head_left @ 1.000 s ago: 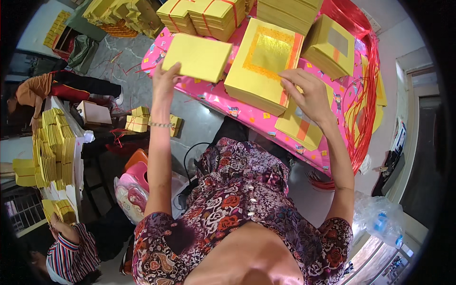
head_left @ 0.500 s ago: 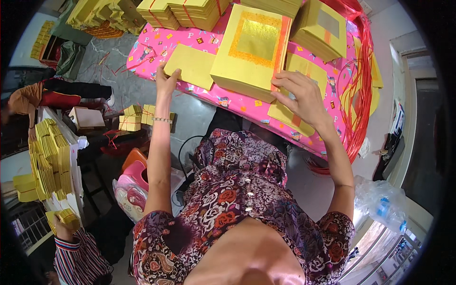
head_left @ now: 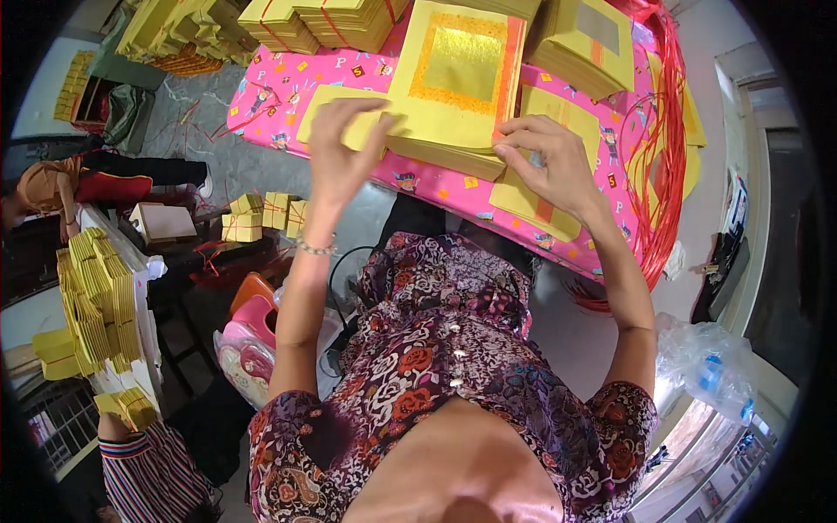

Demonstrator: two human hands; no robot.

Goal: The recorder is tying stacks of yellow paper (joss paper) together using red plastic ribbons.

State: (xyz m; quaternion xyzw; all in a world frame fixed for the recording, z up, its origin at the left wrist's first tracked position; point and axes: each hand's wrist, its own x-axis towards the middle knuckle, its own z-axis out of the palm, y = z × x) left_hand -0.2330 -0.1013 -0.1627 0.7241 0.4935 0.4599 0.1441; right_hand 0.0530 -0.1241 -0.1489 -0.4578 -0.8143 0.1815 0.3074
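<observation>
A thick stack of yellow paper (head_left: pixel 445 133) with a gold foil square and an orange border on top lies on a pink patterned table cover. My right hand (head_left: pixel 551 166) pinches the near right corner of the top sheet, which curls up slightly there. My left hand (head_left: pixel 344 152), blurred by motion, hovers by the stack's near left corner with thumb and fingers apart and nothing visible between them. A flat yellow sheet or thin pile (head_left: pixel 318 116) lies beneath and left of that hand. More yellow sheets (head_left: pixel 558 205) lie under my right hand.
Red-tied yellow bundles (head_left: pixel 349 24) and another paper stack (head_left: pixel 586 48) stand on the table cover (head_left: pixel 436 193). Red strings (head_left: pixel 664 166) hang at the right edge. At left, two other people sit by a table of yellow bundles (head_left: pixel 96 288). A pink tub (head_left: pixel 255 322) stands below.
My left hand has let go of the flat yellow piece at left and moved right, toward the stack. My right fingers now pinch the top sheet's corner, which has lifted slightly.
</observation>
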